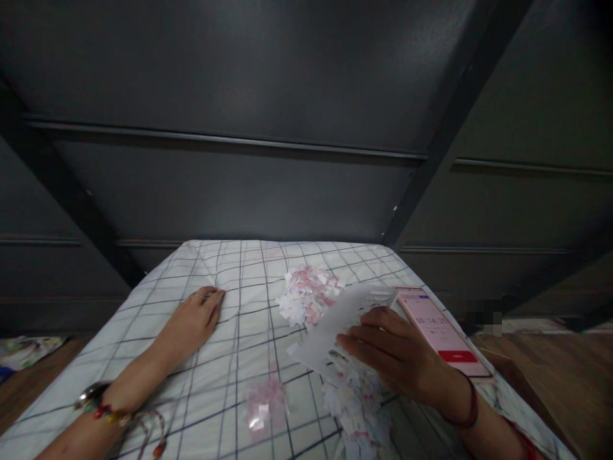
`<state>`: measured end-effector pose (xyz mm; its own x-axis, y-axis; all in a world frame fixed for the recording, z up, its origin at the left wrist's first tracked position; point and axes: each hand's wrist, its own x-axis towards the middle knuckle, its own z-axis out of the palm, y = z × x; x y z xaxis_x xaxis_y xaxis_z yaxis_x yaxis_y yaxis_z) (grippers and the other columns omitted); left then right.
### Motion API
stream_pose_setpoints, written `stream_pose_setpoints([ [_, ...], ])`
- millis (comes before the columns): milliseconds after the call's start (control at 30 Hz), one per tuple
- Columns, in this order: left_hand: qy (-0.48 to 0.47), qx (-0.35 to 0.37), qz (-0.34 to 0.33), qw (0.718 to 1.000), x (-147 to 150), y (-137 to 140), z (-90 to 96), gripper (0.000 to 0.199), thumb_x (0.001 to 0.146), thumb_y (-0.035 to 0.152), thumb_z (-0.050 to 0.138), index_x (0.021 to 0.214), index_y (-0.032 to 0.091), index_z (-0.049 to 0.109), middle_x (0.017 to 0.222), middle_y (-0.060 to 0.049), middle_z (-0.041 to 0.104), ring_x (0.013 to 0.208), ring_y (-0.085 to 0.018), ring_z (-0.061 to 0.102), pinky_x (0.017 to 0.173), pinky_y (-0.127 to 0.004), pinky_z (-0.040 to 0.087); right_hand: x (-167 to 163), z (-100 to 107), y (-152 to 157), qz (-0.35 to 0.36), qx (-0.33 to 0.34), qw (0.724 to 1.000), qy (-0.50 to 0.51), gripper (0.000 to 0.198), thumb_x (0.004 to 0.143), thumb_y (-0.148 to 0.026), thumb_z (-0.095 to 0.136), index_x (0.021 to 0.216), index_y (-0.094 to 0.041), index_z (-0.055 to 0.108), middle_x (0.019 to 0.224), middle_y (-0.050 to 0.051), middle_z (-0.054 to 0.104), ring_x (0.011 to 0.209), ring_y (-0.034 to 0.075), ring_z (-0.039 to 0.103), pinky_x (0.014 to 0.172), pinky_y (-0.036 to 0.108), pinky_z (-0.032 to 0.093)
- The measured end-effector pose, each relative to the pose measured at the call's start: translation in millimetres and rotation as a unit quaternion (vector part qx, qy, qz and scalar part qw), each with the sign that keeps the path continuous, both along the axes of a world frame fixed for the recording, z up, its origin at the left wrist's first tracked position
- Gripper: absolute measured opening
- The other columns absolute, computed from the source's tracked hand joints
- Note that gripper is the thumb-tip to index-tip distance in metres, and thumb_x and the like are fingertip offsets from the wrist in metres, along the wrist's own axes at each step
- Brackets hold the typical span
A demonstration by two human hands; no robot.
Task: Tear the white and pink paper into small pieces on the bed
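Note:
My right hand [397, 348] is closed on the edge of a thin white sheet [330, 326], held tilted over the table. I cannot tell whether it is paper or plastic. Behind the sheet lies a pile of small white and pink slips [306, 297], partly covered by it. A second heap of white slips [359, 412] sits below the right hand, its top hidden by the sheet and fingers. My left hand [198, 316] rests palm down on the tablecloth, fingers bent and lying on the cloth. Nearer to me are some clear pink plastic pieces [265, 409].
A phone [443, 332] with a running timer display lies at the table's right side. The white checked tablecloth [239, 275] reaches back to a dark panelled wall [268, 198]. A cardboard box [522, 383] stands beside the table on the right.

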<state>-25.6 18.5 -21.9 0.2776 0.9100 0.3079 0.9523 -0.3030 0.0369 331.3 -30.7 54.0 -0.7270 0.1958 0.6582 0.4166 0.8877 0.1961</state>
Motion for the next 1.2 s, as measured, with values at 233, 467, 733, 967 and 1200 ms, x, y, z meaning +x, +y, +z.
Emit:
stream_pose_setpoints([
  [233, 0.002, -0.002, 0.004, 1.000, -1, 1, -1.9, 0.041, 0.085, 0.029, 0.029, 0.110, 0.008, 0.055, 0.112, -0.018, 0.055, 0.097, -0.027, 0.056, 0.088, -0.040, 0.045, 0, 1, -2, 0.021, -0.011, 1.000, -0.012, 0.017, 0.087, -0.009, 0.045, 0.093, -0.012, 0.060, 0.080, 0.005, 0.065, 0.076, 0.015, 0.051, 0.065, 0.028, 0.046],
  [467, -0.005, 0.004, 0.009, 1.000, 0, 0, -1.9, 0.040, 0.084, 0.029, 0.031, 0.109, 0.011, 0.056, 0.111, -0.016, 0.056, 0.097, -0.026, 0.057, 0.089, -0.039, 0.045, 3, -2, 3, -0.054, 0.022, 0.998, 0.000, 0.026, 0.088, -0.004, 0.039, 0.102, -0.012, 0.059, 0.085, 0.006, 0.065, 0.084, 0.017, 0.051, 0.071, 0.031, 0.046],
  [733, -0.019, 0.011, 0.004, 1.000, 0, 0, -1.0, 0.037, 0.082, 0.029, 0.033, 0.107, 0.014, 0.056, 0.109, -0.014, 0.058, 0.093, -0.025, 0.058, 0.086, -0.039, 0.047, 14, 1, 8, -0.067, 0.024, 0.997, 0.017, 0.032, 0.084, 0.000, 0.038, 0.103, -0.015, 0.058, 0.082, 0.005, 0.065, 0.080, 0.017, 0.050, 0.068, 0.031, 0.046],
  [967, -0.016, 0.019, 0.004, 1.000, 0, 2, -3.9, 0.039, 0.083, 0.029, 0.030, 0.106, 0.011, 0.057, 0.107, -0.016, 0.058, 0.093, -0.026, 0.058, 0.086, -0.040, 0.046, 11, -4, 10, -0.092, 0.017, 0.996, -0.012, 0.035, 0.082, 0.001, 0.035, 0.103, -0.013, 0.058, 0.081, 0.006, 0.064, 0.080, 0.017, 0.050, 0.068, 0.032, 0.046],
  [1200, -0.019, 0.013, 0.005, 1.000, 0, 2, -1.8, 0.039, 0.082, 0.030, 0.031, 0.106, 0.013, 0.057, 0.108, -0.014, 0.058, 0.095, -0.025, 0.058, 0.087, -0.038, 0.046, 10, -1, 6, -0.058, 0.032, 0.998, -0.005, 0.025, 0.084, -0.003, 0.041, 0.099, -0.012, 0.059, 0.081, 0.006, 0.064, 0.081, 0.017, 0.051, 0.070, 0.032, 0.045],
])
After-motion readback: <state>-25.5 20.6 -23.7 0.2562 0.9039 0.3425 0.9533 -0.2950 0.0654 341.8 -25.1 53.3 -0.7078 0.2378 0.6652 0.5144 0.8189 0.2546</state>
